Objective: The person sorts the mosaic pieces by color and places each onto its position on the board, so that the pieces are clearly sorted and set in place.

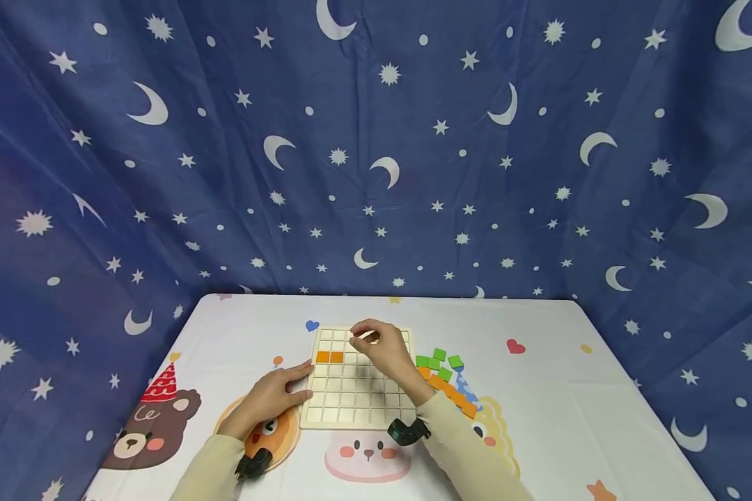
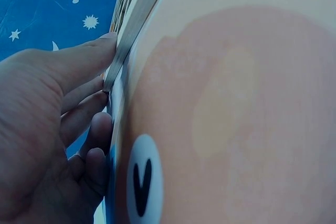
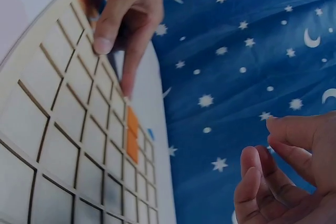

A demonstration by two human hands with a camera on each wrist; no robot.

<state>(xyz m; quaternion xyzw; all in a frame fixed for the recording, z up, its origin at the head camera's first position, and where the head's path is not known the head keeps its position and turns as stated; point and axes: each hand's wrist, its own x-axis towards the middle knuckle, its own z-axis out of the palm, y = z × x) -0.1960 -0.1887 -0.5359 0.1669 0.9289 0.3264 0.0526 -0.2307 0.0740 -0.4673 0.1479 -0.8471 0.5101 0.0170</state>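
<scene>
A square pale wooden grid board (image 1: 358,425) lies on the table. Two orange square tiles (image 1: 329,357) sit side by side in its cells near the left edge. My left hand (image 1: 272,394) rests at the board's left side, thumb and fingers spread and touching the rim. In the left wrist view, a fingertip (image 2: 108,35) of that hand lies against the wooden edge. Above the upper middle of the board hovers my right hand (image 1: 385,353), its thumb and index finger apart. The right wrist view shows the right hand (image 3: 294,169) loosely curved, with nothing visible in it.
Right of the board lie several loose green tiles (image 1: 440,354) and a slanting row of orange tiles (image 1: 454,396). The white tablecloth (image 1: 539,362) carries printed cartoon animals and hearts. A dark blue curtain (image 1: 376,139) with moons and stars hangs behind the table.
</scene>
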